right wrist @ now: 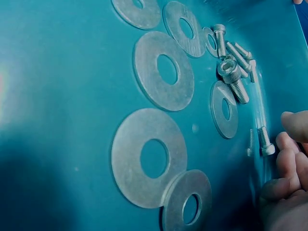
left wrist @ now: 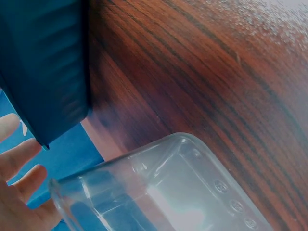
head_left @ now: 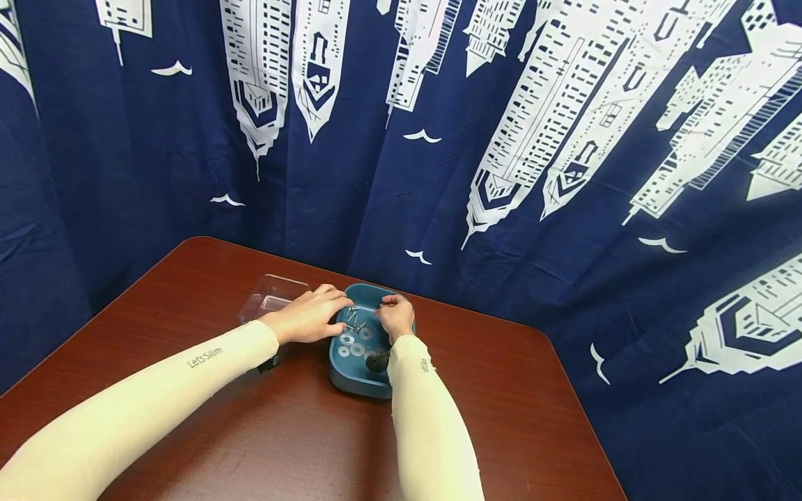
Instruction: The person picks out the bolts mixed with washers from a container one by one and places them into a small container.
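A blue bin point(head_left: 360, 387) on the table holds several flat metal washers point(head_left: 358, 349) and several socket-head bolts point(right wrist: 231, 77). My left hand point(head_left: 315, 313) lies over the bin's left rim with fingers spread, the fingertips right at the edge. Inside the bin's far right part is my right hand point(head_left: 397, 316), its fingers curled close to the wall. In the right wrist view, one bolt point(right wrist: 265, 142) lies just beside the right fingertips point(right wrist: 294, 124). I cannot tell whether those fingers pinch anything. The largest washers point(right wrist: 149, 156) lie flat on the bin floor, two of them overlapping.
A clear plastic container point(left wrist: 180, 139) stands left of the bin, just behind the left hand. Both are on a brown wooden table point(head_left: 501, 390). A dark blue curtain point(head_left: 351, 202) with white building prints hangs along the table's far edge.
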The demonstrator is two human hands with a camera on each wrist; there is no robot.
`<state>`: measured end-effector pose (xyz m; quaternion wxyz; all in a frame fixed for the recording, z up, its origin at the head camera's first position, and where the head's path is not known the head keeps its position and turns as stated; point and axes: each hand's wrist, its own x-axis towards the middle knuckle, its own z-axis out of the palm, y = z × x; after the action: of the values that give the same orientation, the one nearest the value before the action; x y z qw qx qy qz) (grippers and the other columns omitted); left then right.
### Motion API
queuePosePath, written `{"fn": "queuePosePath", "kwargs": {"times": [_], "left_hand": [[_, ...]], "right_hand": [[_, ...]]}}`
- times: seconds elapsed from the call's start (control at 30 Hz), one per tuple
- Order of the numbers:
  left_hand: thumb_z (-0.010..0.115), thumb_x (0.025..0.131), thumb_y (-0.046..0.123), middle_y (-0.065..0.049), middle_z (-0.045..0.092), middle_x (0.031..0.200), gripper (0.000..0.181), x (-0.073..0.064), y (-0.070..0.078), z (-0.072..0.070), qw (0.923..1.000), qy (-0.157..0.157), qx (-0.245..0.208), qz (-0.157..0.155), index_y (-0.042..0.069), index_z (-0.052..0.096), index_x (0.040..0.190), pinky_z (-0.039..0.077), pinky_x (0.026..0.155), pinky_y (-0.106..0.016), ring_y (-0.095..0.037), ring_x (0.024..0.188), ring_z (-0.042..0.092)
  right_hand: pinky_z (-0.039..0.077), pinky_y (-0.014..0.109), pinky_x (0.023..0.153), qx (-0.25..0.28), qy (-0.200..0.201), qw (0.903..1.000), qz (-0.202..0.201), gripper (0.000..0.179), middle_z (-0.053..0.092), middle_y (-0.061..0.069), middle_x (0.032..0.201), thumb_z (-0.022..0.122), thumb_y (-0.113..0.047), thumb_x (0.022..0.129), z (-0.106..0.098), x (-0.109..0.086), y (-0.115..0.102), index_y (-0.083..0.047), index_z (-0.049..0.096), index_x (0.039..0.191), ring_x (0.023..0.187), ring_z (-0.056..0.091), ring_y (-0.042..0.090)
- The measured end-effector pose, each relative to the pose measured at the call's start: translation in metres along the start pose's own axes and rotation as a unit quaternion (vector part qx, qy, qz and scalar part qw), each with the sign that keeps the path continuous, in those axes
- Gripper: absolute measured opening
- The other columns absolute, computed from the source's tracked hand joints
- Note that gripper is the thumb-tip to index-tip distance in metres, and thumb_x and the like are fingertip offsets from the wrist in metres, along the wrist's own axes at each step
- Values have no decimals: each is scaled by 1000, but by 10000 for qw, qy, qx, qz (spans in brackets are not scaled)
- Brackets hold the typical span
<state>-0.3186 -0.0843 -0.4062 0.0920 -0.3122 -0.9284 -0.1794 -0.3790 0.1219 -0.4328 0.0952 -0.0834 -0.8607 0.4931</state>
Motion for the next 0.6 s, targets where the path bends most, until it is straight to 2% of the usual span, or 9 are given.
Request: {"fn": "queuePosePath", "kwargs": {"times": [0.13, 0.4, 0.6], "left_hand": [[68, 93, 30, -9, 59, 138, 48, 1, 1, 1, 10000, -46, 41, -46, 12, 60, 137, 42, 106, -60, -32, 134, 45], [68, 92, 29, -9, 60, 137, 48, -1, 1, 2, 10000, -51, 57, -42, 10, 61, 136, 42, 105, -59, -32, 133, 45], [68, 92, 30, -10, 59, 138, 48, 1, 3, 0, 9998, -36, 147, -90, 11, 62, 136, 43, 104, -58, -31, 132, 46]], "right_hand": [[54, 32, 78, -135, 67, 9999, -34, 31, 73, 7, 88, 75, 5, 74, 2, 0, 3, -2, 71, 104, 82, 66, 19], [54, 41, 87, -364, 13, 9993, 108, 26, 73, 8, 91, 70, -1, 80, 8, -2, 12, -6, 71, 106, 94, 65, 26], [55, 42, 87, -213, -61, 9996, 194, 28, 75, 9, 94, 71, 0, 83, 6, -4, 9, -4, 70, 110, 96, 66, 28]]}}
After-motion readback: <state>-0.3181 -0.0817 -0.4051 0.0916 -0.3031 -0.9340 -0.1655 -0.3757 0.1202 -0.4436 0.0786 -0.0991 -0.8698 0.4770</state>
